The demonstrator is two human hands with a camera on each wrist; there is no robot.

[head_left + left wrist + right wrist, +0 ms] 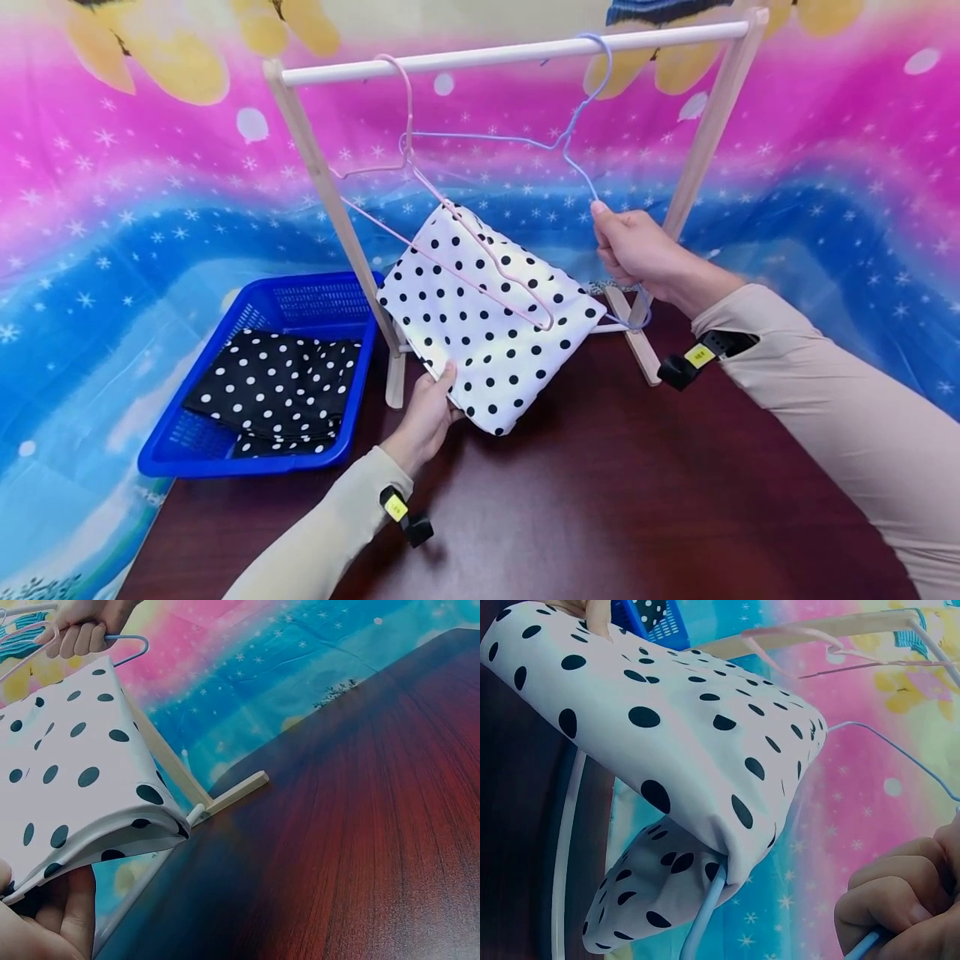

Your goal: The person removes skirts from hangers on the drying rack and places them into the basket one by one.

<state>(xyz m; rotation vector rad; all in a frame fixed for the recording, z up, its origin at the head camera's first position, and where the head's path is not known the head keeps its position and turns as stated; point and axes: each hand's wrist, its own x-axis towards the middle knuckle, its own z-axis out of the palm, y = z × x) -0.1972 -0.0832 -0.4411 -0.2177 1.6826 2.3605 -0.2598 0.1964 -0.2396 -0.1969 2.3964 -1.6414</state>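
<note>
White cloth with black dots (487, 317) is folded and hangs tilted under the rack's bar. My left hand (423, 417) pinches its lower left edge, thumb in front and fingers behind. My right hand (645, 254) grips the side of a blue hanger (573, 121) hooked on the bar. In the right wrist view the blue hanger (705, 915) passes into a fold of the cloth (697, 742), near my right hand (904, 900). A pink hanger (408, 108), also on the bar, lies in front of the cloth.
A blue basket (352, 408) at the left holds black cloth with white dots (277, 383). The wooden rack (705, 142) stands on the dark red table (600, 500), its feet to either side of the white cloth. A patterned backdrop (187, 167) hangs behind.
</note>
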